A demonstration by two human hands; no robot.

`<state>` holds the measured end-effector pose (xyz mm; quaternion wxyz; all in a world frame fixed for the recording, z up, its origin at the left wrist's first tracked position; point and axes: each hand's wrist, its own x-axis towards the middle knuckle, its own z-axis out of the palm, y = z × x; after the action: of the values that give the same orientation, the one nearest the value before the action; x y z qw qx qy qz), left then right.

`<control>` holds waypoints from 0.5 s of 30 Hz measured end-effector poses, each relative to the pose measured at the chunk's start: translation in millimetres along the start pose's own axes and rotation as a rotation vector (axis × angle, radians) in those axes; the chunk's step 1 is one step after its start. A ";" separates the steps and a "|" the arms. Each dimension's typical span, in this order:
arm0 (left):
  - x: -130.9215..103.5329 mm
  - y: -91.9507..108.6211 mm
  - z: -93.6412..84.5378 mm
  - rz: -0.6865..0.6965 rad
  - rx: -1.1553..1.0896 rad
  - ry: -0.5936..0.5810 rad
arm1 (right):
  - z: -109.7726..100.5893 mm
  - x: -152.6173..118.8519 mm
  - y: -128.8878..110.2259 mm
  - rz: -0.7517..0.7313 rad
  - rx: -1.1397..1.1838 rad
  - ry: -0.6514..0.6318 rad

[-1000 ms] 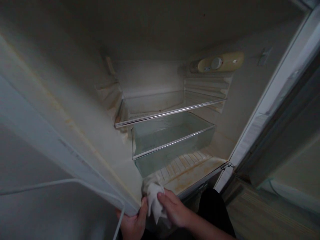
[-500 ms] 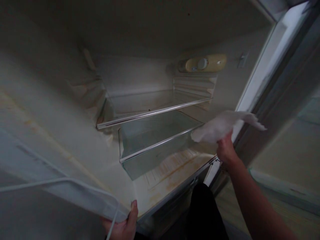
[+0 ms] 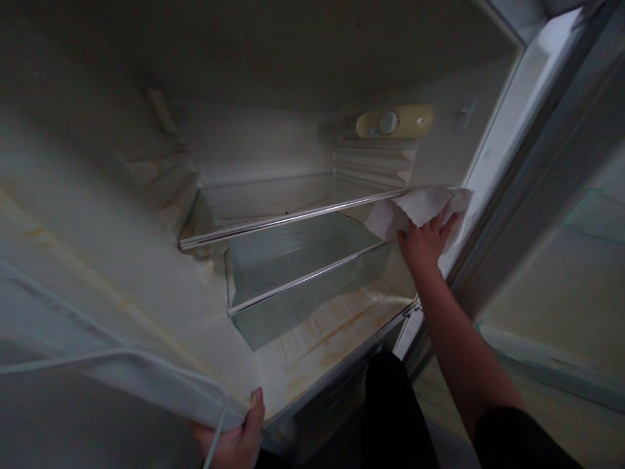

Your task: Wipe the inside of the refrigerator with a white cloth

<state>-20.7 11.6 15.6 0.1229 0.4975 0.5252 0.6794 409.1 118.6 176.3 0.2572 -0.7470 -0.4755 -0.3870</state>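
Note:
My right hand (image 3: 424, 246) presses a white paper towel (image 3: 424, 205) flat against the right inner wall of an open refrigerator, its fingers spread over the sheet, just below the end of the upper glass shelf (image 3: 293, 219). Parts of the towel stick out past the fingers on both sides. My left hand (image 3: 237, 440) grips the refrigerator's lower left front edge (image 3: 215, 404), thumb on the inner side and the other fingers partly hidden. A pale cord (image 3: 146, 353) runs across that edge and over the left hand.
A clear drawer (image 3: 303, 296) sits below the shelf, above a stained refrigerator floor (image 3: 336, 348). A yellowed thermostat housing (image 3: 415, 122) with a round dial juts from the right wall. The open door (image 3: 561, 273) stands at the right; my knee (image 3: 390, 391) is in front.
My right hand has moved up and left with the paper towel, from in front of the opening onto the inner wall. The left hand keeps its grip. The view has shifted slightly.

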 end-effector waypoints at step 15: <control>-1.9 5.5 2.0 -0.073 -0.010 -0.018 | 49.5 -141.9 21.4 -0.206 -0.037 -0.285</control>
<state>-16.2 9.2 19.1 0.1549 0.4836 0.5384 0.6725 409.8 74.4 31.1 0.1326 -0.7463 -0.5739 -0.3100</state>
